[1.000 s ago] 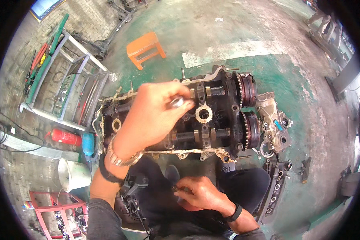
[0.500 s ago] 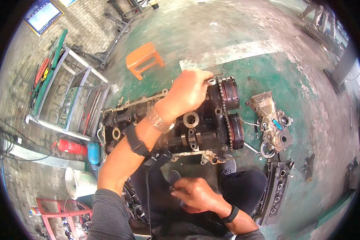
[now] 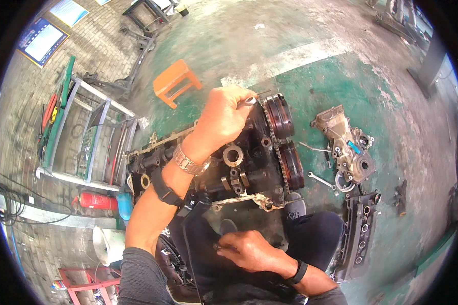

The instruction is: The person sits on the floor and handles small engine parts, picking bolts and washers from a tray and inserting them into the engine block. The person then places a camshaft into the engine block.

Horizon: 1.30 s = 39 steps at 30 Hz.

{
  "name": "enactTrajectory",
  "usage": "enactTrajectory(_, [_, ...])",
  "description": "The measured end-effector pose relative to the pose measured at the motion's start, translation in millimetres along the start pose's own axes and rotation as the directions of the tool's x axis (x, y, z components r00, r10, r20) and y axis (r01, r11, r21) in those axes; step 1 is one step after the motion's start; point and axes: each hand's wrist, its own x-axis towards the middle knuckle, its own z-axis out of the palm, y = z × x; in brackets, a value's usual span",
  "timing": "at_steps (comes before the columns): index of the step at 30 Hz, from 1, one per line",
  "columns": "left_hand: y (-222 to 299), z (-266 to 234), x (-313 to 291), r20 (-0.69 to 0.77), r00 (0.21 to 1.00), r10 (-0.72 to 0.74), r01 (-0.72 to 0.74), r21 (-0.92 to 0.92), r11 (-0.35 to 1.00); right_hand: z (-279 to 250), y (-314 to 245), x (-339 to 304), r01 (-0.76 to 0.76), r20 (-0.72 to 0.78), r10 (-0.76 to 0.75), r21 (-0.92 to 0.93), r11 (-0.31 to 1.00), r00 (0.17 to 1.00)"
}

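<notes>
A dark, oily engine cylinder head (image 3: pixel 198 170) with camshaft parts lies in front of me. Two toothed cam wheels (image 3: pixel 286 140) sit side by side at its right end. My left hand (image 3: pixel 221 113) reaches across the top and is closed round a metal tool (image 3: pixel 248 101) whose shiny rounded end pokes out near the far wheel. Most of that tool is hidden in the fist. Over my lap, my right hand (image 3: pixel 252 249) is closed with a small dark piece (image 3: pixel 217 246) at its fingertips, too small to name.
On the green floor to the right lie an open-end wrench (image 3: pixel 320 180), a metal engine cover (image 3: pixel 348 147) and a long dark valve cover (image 3: pixel 360 234). Beyond stands an orange stool (image 3: pixel 177 81). At left are a metal tool rack (image 3: pixel 89 178), a red fire extinguisher (image 3: pixel 97 201) and a white bucket (image 3: pixel 107 245).
The view has turned slightly, so the scene sits a little further left and tilted. My left hand stays near the far cam wheel with the tool; my right hand keeps nearly the same pose.
</notes>
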Motion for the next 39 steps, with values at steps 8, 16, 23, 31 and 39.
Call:
enactTrajectory(8, [8.4,3.7,-0.2,-0.056,0.997,-0.06,0.066,0.117,0.991,-2.1,-0.6,-0.1,-0.017,0.014,0.017,0.004,1.0,1.0])
enactTrajectory(16, [16.1,-20.4,1.9,-0.231,0.944,-0.238,0.138,-0.378,0.915,-6.4,-0.2,-1.3,-0.009,0.001,0.009,-0.015,1.0,1.0])
enactTrajectory(23, [33.1,-67.8,-50.2,0.055,0.921,-0.386,0.292,-0.756,0.587,-9.5,-1.7,-2.2,-0.03,-0.025,0.032,0.066,0.997,0.999])
enactTrajectory(31, [45.7,-76.8,-134.2,0.157,0.872,-0.463,0.383,-0.808,0.447,-10.5,-4.2,-1.3,-0.225,-0.124,0.271,0.292,0.93,0.955])
enactTrajectory(39, [43.9,-35.3,-217.6,0.345,0.663,-0.664,0.595,-0.782,0.188,-5.8,4.4,-1.0,-0.219,-0.167,0.37,0.565,0.795,0.914])
